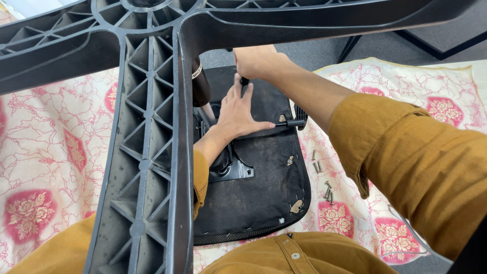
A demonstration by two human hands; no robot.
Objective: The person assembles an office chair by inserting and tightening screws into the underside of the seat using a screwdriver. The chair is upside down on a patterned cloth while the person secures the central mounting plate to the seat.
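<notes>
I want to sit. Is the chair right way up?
No, upside down: the seat lies underside up on the cloth, star base on top.

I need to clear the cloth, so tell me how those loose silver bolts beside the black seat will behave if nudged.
The loose silver metal bolts look round-shanked, so they would probably roll in short arcs. The floral pink and cream cloth under them seems soft and may slow them. They appear small and smooth, likely fiddly to pinch and easy to scatter near the upturned black chair seat.

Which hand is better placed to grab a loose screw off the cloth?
Probably right: the screws lie beside the seat underside on that arm's side. The right hand grips a tool, though; the left hand presses flat.
</notes>
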